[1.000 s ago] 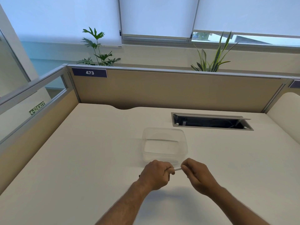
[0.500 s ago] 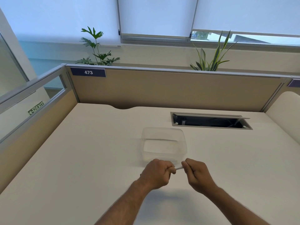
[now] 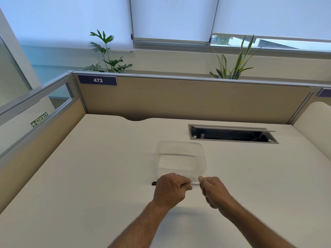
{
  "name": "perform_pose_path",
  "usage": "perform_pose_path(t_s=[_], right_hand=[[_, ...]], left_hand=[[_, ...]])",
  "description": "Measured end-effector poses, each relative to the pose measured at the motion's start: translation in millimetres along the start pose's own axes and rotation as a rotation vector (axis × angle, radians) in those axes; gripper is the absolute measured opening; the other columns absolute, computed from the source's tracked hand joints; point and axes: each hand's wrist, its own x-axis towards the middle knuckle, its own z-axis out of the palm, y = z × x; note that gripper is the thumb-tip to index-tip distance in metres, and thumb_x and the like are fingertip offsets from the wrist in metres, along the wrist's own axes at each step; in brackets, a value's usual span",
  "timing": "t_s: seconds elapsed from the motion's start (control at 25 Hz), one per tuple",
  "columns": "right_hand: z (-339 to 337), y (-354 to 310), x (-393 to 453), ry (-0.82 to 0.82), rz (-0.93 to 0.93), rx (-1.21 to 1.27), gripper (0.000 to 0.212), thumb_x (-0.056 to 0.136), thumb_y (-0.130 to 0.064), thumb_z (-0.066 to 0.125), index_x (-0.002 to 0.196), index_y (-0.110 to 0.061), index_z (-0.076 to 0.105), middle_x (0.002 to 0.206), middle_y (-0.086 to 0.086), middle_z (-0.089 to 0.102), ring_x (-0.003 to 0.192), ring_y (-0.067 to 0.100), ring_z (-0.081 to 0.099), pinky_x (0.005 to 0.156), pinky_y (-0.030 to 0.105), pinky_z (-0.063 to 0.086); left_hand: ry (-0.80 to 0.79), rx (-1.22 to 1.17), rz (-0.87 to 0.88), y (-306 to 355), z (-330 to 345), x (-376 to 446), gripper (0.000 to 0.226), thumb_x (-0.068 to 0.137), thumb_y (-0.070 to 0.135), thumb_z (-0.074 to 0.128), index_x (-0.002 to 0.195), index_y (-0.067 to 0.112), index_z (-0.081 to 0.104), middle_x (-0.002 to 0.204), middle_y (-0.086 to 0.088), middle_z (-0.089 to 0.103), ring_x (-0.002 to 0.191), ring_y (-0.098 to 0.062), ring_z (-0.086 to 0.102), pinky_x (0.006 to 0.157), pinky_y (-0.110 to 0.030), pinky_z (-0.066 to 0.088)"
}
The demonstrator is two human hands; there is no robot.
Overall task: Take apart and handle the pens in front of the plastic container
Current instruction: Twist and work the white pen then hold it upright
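A slim white pen [image 3: 194,183] with a black end is held level just above the table [image 3: 89,176], right in front of the near wall of a clear plastic container [image 3: 180,158]. The left hand [image 3: 170,189] wraps its curled fingers around the pen's middle, so the black end pokes out past the left of that grip, while the right hand [image 3: 213,192] pinches the pen's other end between fingertips and thumb. Farther back, an open cable hatch [image 3: 232,135] is set into the table, below a tan partition [image 3: 179,101] with a label reading 473.
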Motion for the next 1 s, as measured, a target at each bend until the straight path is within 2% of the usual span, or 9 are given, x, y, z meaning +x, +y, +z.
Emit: perform_pose_path(t_s=[0.08,0.16,0.24,0.36,0.48,0.6,0.76,0.92,1.0], right_hand=[[2.4,1.1,-1.5,0.051,-0.085,0.022,0.052,0.103,-0.034,0.046,0.058,-0.009,0.055,0.045,0.0,0.045,0.035,0.017,0.039,0.038,0.022,0.031],[4.4,0.7,-3.1,0.052,-0.144,0.19,0.042,0.101,-0.038,0.05,0.081,-0.006,0.07,0.059,0.005,0.06,0.051,0.019,0.056,0.043,0.029,0.044],[5.5,0.6,-4.9,-0.022,-0.2,0.334,0.027,0.094,-0.037,0.062,0.095,-0.013,0.075,0.081,0.007,0.071,0.068,0.02,0.062,0.054,0.031,0.051],[8.8,2.4,-5.2,-0.051,-0.304,0.258,0.019,0.087,-0.03,0.07,0.095,-0.015,0.078,0.101,0.002,0.075,0.079,0.016,0.066,0.062,0.027,0.052],[12.9,2.3,-2.9,0.079,-0.395,0.166,0.008,0.089,-0.018,0.07,0.091,-0.02,0.077,0.09,0.007,0.076,0.08,0.022,0.07,0.063,0.024,0.054],[9.9,0.4,0.3,0.15,-0.454,0.158,0.012,0.094,-0.012,0.063,0.09,-0.021,0.071,0.084,0.008,0.074,0.081,0.019,0.071,0.071,0.022,0.056],[4.9,-5.9,2.8,0.194,-0.424,0.286,0.018,0.1,-0.032,0.047,0.1,-0.023,0.063,0.069,0.003,0.062,0.065,0.019,0.062,0.062,0.024,0.054],[3.3,-9.4,6.9,0.172,-0.218,0.498,0.06,0.097,-0.059,0.037,0.065,-0.01,0.053,0.049,0.001,0.035,0.044,0.013,0.026,0.045,0.029,0.023],[4.6,-12.4,7.1,0.18,-0.148,0.548,0.065,0.092,-0.065,0.04,0.052,-0.015,0.035,0.044,-0.002,0.027,0.042,0.013,0.017,0.044,0.028,0.015]], left_hand=[[-0.006,-0.054,-0.052,1.6,-0.6,0.8,0.012,0.075,0.034,0.073,0.084,0.026,0.073,0.07,0.008,0.074,0.06,-0.01,0.062,0.056,-0.031,0.053],[-0.028,-0.108,-0.103,3.7,0.1,1.3,0.011,0.08,0.035,0.072,0.086,0.026,0.07,0.07,0.008,0.073,0.059,-0.01,0.061,0.057,-0.033,0.053],[-0.049,-0.147,-0.13,6.0,1.2,0.6,0.012,0.086,0.037,0.067,0.088,0.025,0.066,0.072,0.007,0.073,0.061,-0.012,0.063,0.058,-0.036,0.054],[-0.063,-0.22,-0.157,6.4,4.5,-0.7,0.018,0.091,0.042,0.059,0.095,0.025,0.062,0.082,0.006,0.076,0.073,-0.012,0.07,0.062,-0.037,0.058],[-0.079,-0.236,-0.17,6.5,9.6,-2.3,0.032,0.088,0.057,0.057,0.098,0.027,0.062,0.091,0.009,0.077,0.084,-0.005,0.07,0.07,-0.034,0.06],[-0.123,-0.088,-0.174,-0.5,13.8,-8.7,0.051,0.08,0.074,0.051,0.103,0.031,0.063,0.103,0.013,0.073,0.096,-0.002,0.065,0.081,-0.028,0.056],[-0.157,0.206,-0.189,-27.0,18.9,-32.7,0.064,0.083,0.074,0.043,0.128,0.029,0.053,0.135,0.007,0.057,0.126,-0.012,0.047,0.105,-0.032,0.038],[-0.359,0.46,-0.249,-49.6,25.4,-57.7,0.086,0.084,0.079,0.024,0.151,0.026,0.016,0.163,0.002,0.006,0.148,-0.016,0.001,0.119,-0.047,0.002],[-0.374,0.519,-0.258,-53.5,24.4,-67.4,0.094,0.08,0.082,0.021,0.151,0.022,0.017,0.162,-0.004,0.006,0.148,-0.022,0.001,0.115,-0.051,-0.008]])
